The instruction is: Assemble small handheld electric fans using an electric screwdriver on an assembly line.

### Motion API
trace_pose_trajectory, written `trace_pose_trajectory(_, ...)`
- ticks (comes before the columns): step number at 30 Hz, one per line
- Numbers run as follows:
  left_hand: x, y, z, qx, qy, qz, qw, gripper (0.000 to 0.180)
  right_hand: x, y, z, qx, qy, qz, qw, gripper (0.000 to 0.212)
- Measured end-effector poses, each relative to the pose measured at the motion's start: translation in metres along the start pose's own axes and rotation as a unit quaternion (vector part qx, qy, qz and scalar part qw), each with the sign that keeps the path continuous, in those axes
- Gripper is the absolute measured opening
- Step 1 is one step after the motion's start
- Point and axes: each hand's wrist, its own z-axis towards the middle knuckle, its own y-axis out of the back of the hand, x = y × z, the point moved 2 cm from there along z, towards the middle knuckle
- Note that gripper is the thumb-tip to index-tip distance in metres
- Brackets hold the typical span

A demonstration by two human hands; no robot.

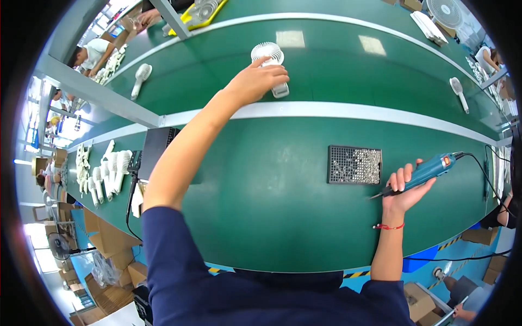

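Observation:
My left hand (pixel 258 81) reaches far over the bench to the green belt behind the rail. Its fingers are closed over the middle of a white handheld fan (pixel 267 51), whose round grille and handle end show on either side. My right hand (pixel 403 190) grips a teal electric screwdriver (pixel 431 169), its bit pointing left and slightly down above the green bench (pixel 272 217). Just left of and beyond that hand, a black screw tray (pixel 354 164) full of small holes holds many shiny screws, mostly in its right part.
A pale rail (pixel 326 110) separates bench and belt. More white fans lie on the belt, one at the left (pixel 141 79), one at the right (pixel 458 93). Several white fan parts (pixel 111 171) cluster at the bench's left, beside a black box (pixel 157 149). The screwdriver's cord (pixel 485 176) trails right.

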Motion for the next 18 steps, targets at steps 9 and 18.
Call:
trace_pose_trajectory(9,0.014,-0.022,0.000,-0.072,0.090,-0.047,0.992,0.059,-0.003,0.009,0.013,-0.019,-0.026,0.011,0.999,0.051)
trace_pose_trajectory(18,0.207,-0.002,-0.191,0.159,0.697,-0.036,0.698,0.056,-0.010,0.019,0.019,0.012,-0.007,-0.008,1.000,0.045)
